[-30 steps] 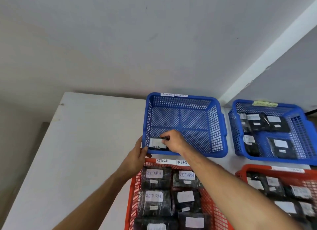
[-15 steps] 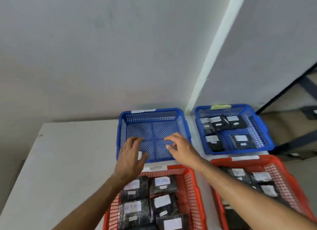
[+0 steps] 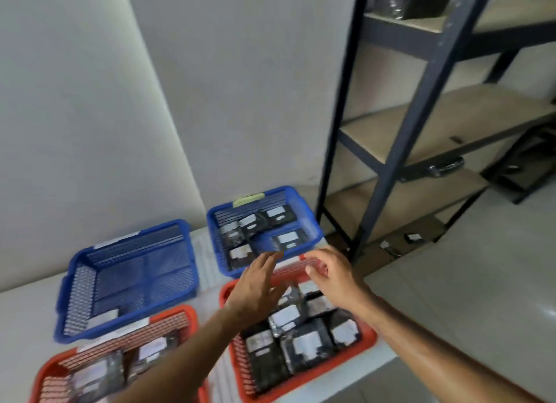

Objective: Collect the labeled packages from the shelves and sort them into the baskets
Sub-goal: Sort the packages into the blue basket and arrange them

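Both my left hand (image 3: 255,285) and right hand (image 3: 334,274) hang empty and loose-fingered above the right red basket (image 3: 358,344), free for the shelf (image 3: 421,125) beyond it.

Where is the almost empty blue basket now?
In the head view, the almost empty blue basket sits left of centre on the white table, beside the fuller blue basket and behind the left red basket.
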Demonstrator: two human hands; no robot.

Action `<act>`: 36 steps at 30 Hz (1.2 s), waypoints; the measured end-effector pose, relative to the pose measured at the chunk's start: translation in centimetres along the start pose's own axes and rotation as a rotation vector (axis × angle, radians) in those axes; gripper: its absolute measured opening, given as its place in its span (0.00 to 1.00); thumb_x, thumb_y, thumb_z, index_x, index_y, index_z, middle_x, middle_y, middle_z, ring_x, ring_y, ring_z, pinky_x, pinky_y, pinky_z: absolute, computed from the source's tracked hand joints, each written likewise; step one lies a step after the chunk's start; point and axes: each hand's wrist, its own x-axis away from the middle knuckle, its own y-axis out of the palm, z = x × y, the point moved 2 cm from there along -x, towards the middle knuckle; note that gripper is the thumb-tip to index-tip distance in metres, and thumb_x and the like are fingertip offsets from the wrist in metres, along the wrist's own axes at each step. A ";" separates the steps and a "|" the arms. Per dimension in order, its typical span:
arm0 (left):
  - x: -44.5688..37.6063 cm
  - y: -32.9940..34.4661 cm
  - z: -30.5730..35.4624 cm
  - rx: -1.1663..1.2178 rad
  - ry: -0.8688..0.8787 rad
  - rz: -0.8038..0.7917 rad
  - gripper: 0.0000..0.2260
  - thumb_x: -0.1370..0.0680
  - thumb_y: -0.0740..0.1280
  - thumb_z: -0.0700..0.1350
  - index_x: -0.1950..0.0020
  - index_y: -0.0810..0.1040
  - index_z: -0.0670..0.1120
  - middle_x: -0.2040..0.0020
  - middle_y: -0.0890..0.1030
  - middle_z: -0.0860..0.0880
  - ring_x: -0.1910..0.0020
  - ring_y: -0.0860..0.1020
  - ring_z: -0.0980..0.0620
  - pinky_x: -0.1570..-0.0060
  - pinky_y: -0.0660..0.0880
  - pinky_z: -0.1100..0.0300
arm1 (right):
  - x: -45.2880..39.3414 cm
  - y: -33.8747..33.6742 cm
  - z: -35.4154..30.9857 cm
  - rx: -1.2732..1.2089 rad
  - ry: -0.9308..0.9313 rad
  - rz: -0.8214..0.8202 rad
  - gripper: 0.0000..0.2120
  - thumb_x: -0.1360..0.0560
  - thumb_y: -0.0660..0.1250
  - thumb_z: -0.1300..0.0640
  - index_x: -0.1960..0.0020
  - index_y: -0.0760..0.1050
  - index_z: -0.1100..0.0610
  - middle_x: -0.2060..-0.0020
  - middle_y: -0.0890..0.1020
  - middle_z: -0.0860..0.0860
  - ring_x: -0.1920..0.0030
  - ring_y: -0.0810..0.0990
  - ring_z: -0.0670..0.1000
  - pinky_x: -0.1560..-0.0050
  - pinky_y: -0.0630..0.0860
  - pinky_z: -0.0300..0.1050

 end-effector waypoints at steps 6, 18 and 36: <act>-5.5 7.0 9.8 0.048 0.046 -0.083 0.34 0.21 0.60 0.64 0.21 0.66 0.45 0.25 0.71 0.46 0.28 0.71 0.46 0.29 0.70 0.48 | 3.9 -10.4 8.2 0.013 0.064 0.074 0.11 0.23 0.70 0.59 0.41 0.80 0.55 0.50 0.76 0.43 0.53 0.73 0.31 0.55 0.67 0.24; -17.1 18.1 17.0 0.075 -0.010 -0.184 0.31 0.19 0.65 0.59 0.20 0.64 0.46 0.25 0.69 0.48 0.26 0.67 0.49 0.27 0.62 0.60 | 4.2 -20.6 23.9 0.034 0.243 0.091 0.14 0.21 0.68 0.53 0.37 0.78 0.52 0.45 0.76 0.45 0.56 0.74 0.41 0.54 0.71 0.33; -29.9 31.4 22.9 0.083 -0.321 -0.183 0.37 0.23 0.61 0.65 0.19 0.61 0.47 0.23 0.67 0.47 0.25 0.67 0.45 0.26 0.67 0.50 | -6.1 -28.3 42.0 0.023 0.216 -0.244 0.17 0.20 0.67 0.51 0.32 0.75 0.52 0.39 0.79 0.48 0.49 0.73 0.42 0.52 0.70 0.31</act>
